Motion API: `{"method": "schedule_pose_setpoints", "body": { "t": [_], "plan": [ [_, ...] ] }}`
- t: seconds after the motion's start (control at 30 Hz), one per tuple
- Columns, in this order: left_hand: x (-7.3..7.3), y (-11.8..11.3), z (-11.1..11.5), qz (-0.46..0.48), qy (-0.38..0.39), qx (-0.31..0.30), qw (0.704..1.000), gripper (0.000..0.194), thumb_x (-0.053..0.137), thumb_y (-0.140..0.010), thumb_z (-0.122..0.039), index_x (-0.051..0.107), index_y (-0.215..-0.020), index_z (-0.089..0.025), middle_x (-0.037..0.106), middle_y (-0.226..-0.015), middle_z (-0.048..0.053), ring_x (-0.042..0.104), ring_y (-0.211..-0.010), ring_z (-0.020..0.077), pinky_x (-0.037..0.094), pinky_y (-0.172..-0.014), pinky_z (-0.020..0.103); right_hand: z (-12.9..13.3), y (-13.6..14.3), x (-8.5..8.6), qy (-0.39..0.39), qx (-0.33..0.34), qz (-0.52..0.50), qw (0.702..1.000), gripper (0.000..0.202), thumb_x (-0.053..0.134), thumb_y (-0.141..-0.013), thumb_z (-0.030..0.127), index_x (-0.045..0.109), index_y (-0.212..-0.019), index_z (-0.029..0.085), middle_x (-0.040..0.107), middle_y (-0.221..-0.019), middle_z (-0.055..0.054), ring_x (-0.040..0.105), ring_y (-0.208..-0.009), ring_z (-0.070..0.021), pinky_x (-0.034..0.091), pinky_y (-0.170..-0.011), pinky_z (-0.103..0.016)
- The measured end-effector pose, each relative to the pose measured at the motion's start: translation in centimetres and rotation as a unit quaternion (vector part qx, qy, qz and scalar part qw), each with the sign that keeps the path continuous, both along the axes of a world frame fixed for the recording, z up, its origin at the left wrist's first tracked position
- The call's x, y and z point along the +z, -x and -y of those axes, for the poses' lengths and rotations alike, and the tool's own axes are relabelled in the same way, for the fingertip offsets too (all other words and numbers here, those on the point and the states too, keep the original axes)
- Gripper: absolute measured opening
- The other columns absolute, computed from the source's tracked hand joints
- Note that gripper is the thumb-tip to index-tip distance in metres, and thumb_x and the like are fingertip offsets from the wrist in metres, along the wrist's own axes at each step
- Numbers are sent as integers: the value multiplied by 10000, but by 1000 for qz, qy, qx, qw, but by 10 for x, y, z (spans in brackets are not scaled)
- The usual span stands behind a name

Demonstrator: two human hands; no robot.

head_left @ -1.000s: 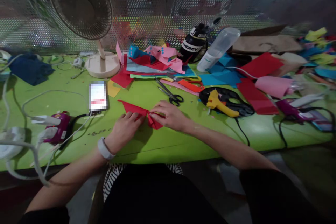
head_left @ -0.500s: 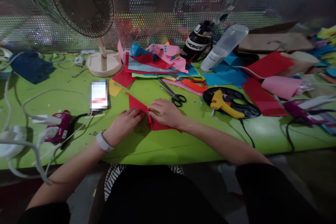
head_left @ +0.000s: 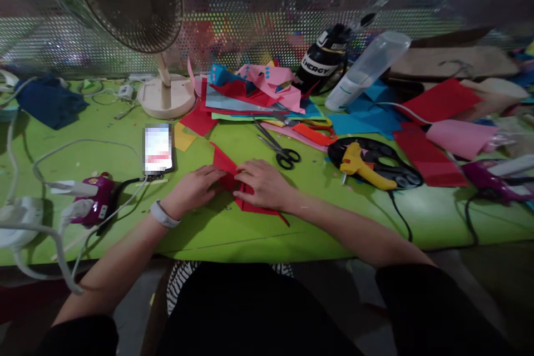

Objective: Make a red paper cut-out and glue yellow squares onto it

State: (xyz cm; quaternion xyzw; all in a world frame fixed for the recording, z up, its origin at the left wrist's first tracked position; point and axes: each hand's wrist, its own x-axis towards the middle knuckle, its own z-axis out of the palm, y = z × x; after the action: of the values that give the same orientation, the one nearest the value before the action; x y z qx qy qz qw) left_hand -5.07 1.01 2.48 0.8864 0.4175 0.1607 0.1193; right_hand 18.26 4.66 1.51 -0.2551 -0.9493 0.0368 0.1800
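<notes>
A folded sheet of red paper point(head_left: 259, 209) lies on the green table between my hands, with one pointed corner towards the back. My right hand point(head_left: 265, 184) covers its middle, fingers and thumb closed on a fold. At the paper's left edge, my left hand point(head_left: 197, 188) has its fingers stretched out and their tips touching the sheet; the thumb is apart from them. A thin dark red strip point(head_left: 284, 219) pokes out below my right wrist. Black-handled scissors point(head_left: 280, 151) lie just behind my right hand. What is under my right palm is hidden.
A yellow glue gun point(head_left: 361, 168) rests on a black tray point(head_left: 406, 175) to the right. Left are a lit phone point(head_left: 157, 150), a purple power strip point(head_left: 100, 197) and cables. Behind stand a fan point(head_left: 167, 100), stacked coloured paper point(head_left: 250, 103), a black bottle point(head_left: 321, 61) and a clear bottle point(head_left: 367, 69).
My left fingers have drawn slightly back from the fold to the paper's left edge. The paper has turned a little, and the strip by my right wrist shows more. The camera view has shifted slightly.
</notes>
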Motion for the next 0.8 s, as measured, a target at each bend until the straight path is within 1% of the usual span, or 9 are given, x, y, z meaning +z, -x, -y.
{"method": "schedule_pose_setpoints", "body": {
  "t": [0.1,0.23,0.37,0.57,0.8],
  "plan": [
    [0,-1,-1,6,-1,-4,1000,262,513,-935,-263,593,-1169,-176,669,-1148,103,635,-1028,201,528,-880,352,1,4,2,-26,19,24,999,301,620,-866,404,691,-961,128,670,-1048,-126,555,-949,-254,391,-868,-414],
    [-1,-1,-2,6,-16,-11,1000,224,517,-942,-265,648,-1102,-177,698,-1084,84,641,-979,187,518,-861,345,1,10,8,-65,36,57,996,271,545,-919,361,700,-900,140,688,-932,-103,551,-903,-232,358,-920,-418],
    [-2,0,-1,28,-30,-8,999,205,546,-929,-252,686,-1057,-174,705,-1089,81,622,-1014,199,512,-882,361,1,14,12,-64,48,82,993,282,543,-922,353,698,-911,119,682,-903,-113,558,-875,-223,352,-929,-418],
    [-5,2,-1,46,-8,1,999,235,537,-930,-247,670,-1109,-173,671,-1122,103,606,-1018,188,515,-888,364,3,17,11,-51,42,85,994,262,532,-933,315,694,-881,115,672,-885,-112,579,-826,-209,366,-940,-425],
    [0,-1,1,40,-10,4,999,239,568,-898,-300,665,-1079,-178,666,-1066,104,610,-986,201,521,-852,373,5,16,8,-78,40,63,994,292,469,-953,279,691,-832,133,677,-826,-98,578,-780,-205,353,-1002,-470]
  ]
}}
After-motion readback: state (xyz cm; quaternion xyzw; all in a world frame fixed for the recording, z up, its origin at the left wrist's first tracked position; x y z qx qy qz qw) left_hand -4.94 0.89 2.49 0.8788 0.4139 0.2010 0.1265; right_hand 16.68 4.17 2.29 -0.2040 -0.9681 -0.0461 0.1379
